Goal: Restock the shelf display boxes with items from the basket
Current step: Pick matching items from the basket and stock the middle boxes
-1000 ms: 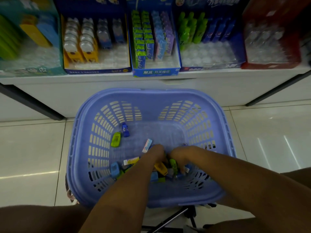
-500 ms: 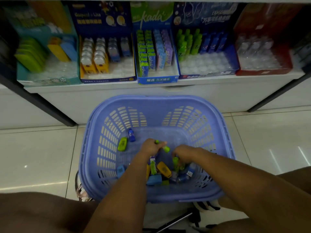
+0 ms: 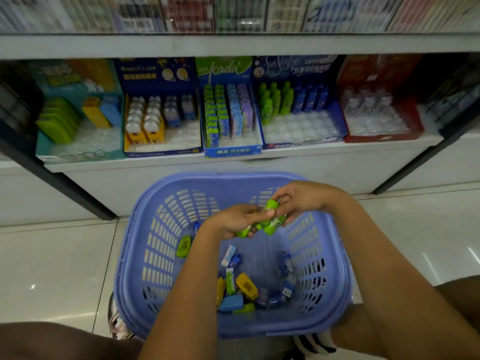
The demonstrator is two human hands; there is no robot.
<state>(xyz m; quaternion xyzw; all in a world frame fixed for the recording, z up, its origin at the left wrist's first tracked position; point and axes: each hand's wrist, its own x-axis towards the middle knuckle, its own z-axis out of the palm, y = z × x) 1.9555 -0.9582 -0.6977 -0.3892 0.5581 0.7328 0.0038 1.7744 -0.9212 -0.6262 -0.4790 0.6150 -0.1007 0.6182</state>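
Note:
A lilac plastic basket (image 3: 145, 255) stands on the floor below the shelf, with several small coloured items (image 3: 244, 287) lying in its bottom. Above the basket my left hand (image 3: 233, 219) and my right hand (image 3: 306, 197) meet, both gripping a cluster of small green bottle-shaped items (image 3: 270, 219). My left fingers curl round the lower ones and my right fingers pinch the upper one. On the shelf, a blue display box (image 3: 301, 141) holds matching green and blue bottles at its back, with bare slots in front.
Other display boxes line the shelf: teal (image 3: 78, 152), dark blue with yellow items (image 3: 161, 149), a kada box (image 3: 231, 152) and a red one (image 3: 381, 136). An upper shelf edge (image 3: 233, 45) overhangs them. My knees frame the basket on the tiled floor.
Both hands rose out of the basket bottom, bringing green bottle items up with them, and came together above it. The view tilted upward, showing more shelf.

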